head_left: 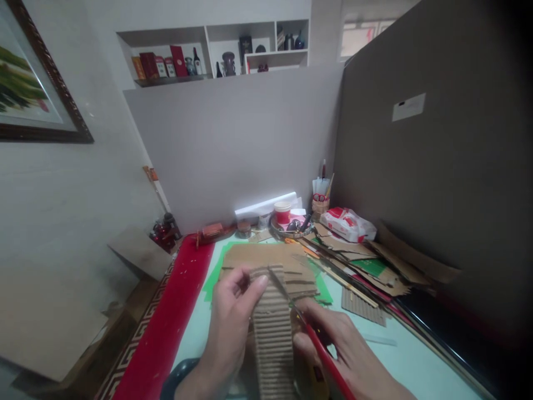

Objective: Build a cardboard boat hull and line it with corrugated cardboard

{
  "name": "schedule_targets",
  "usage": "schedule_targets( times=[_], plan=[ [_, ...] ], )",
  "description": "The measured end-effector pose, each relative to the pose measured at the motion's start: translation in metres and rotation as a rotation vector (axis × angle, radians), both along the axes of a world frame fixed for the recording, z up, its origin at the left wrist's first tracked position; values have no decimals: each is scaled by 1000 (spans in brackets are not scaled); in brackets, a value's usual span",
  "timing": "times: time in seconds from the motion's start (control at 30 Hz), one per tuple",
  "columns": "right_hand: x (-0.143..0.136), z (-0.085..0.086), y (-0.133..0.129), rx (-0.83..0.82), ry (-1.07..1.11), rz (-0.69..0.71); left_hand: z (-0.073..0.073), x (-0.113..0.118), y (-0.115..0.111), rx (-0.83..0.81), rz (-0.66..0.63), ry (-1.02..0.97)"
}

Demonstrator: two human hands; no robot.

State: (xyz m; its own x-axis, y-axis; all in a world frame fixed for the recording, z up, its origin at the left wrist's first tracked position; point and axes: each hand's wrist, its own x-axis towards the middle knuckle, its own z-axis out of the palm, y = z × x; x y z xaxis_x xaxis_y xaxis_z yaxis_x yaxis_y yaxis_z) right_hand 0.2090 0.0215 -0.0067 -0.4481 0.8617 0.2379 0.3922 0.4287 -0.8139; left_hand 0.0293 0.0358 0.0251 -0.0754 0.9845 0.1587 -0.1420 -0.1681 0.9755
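A long strip of corrugated cardboard [272, 339] runs up the middle of the view, ridges facing up. My left hand [233, 311] pinches its upper left edge between thumb and fingers. In my right hand [333, 339] is a red-handled pair of scissors [322, 353], its dark blade pointing up and left across the strip's top right part. Behind the strip lies a brown cardboard sheet [250, 254] with slits, on top of green sheets [214, 278]. A roll of tape, partly hidden, seems to sit below my right hand.
Cardboard scraps [387, 269] and thin sticks [350, 286] lie along the right side. At the back stand a red and white cup [282, 213], a pen holder [320, 206] and a tissue pack [347, 224]. A red cloth [166, 316] covers the left edge.
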Motion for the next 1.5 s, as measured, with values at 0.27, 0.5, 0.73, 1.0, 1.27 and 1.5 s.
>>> schedule_targets(
  times=[0.27, 0.5, 0.73, 1.0, 1.27, 1.5],
  plan=[
    [2, -1, 0, 63, 1, 10, 3, -4, 7, -60, -66, -25],
    [11, -1, 6, 55, 5, -50, 16, -28, 16, -86, -101, 36],
    [15, 1, 12, -83, 114, -80, 25, -33, 16, -140, -299, 234],
    [6, 4, -1, -330, 395, 125, 12, -10, 5, -193, -554, 330],
    [6, -2, 4, -457, 469, 199, 9, -10, 3, -227, -581, 343],
    [4, -4, 4, -521, 508, 169, 4, -9, 0, -234, -642, 333]
  ],
)
